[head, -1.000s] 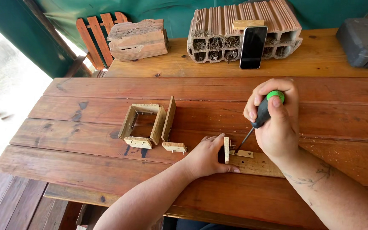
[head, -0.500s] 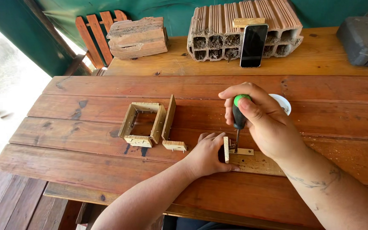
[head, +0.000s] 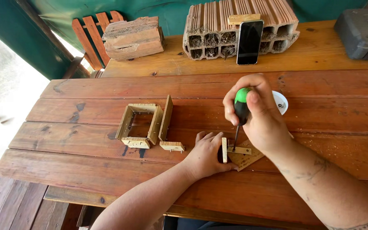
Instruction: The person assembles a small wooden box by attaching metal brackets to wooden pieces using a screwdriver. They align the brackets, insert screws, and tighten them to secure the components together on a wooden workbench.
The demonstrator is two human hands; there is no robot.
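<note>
Both hands work: my right hand [head: 258, 113] grips the green-handled screwdriver [head: 240, 111] upright, my left hand [head: 207, 155] presses the small wooden piece [head: 234, 151] on the table [head: 86, 140], so I judge I am driving a screw and must keep it straight.

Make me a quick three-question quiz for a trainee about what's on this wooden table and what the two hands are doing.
1. True or false: the right hand holds the green-handled screwdriver nearly upright, tip down on the small wooden piece.
2. What does the left hand do? A. lifts the phone B. presses flat beside the small wooden piece C. holds the white dish
3. Fill in: the phone leans against a hollow ____ block.

Key: 1 true; 2 B; 3 brick. Also there: a square wooden frame lies apart to the left, and a small white dish sits behind the right hand.
</note>
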